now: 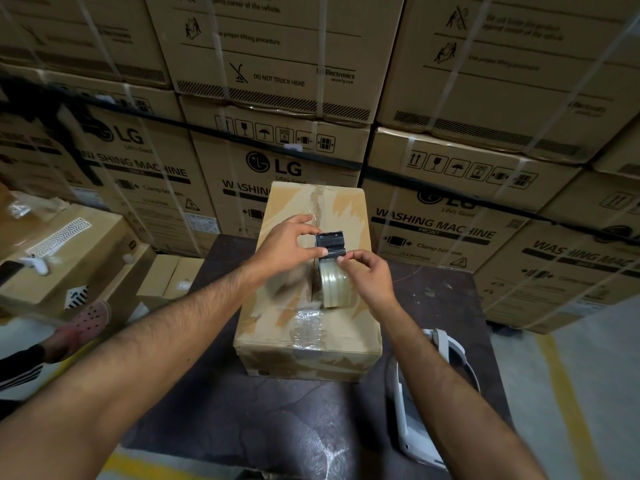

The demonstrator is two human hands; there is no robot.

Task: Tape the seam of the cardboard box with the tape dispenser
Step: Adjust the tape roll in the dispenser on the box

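Though loaded and standing on edge, tape dispenser [330, 242]: parked on top of the cardboard box [311, 344], right over the seam [316, 202], about midway along.
Left hand [287, 247]: thumb and forefinger pinched round the dispenser's black toothed head, steadying it.
Right hand [367, 275]: fingertips nipping the tape end [334, 255] just behind that head, above the clear roll [334, 285].
Seam: old torn tape at the far end, crumpled film at the near end, dark gap beside the roll; apparently no fresh strip yet.
Risk, tape: clear and thin, so likely to fold back onto itself or tear into a sliver if peeled crooked.
Risk, teeth: fingertips very close; liable to be nicked on a slip.
Risk, box: flaps unsecured; prone to parting under uneven pressure, leaving the strip off-line.
Table [277, 427]: dark, scuffed, under the box.
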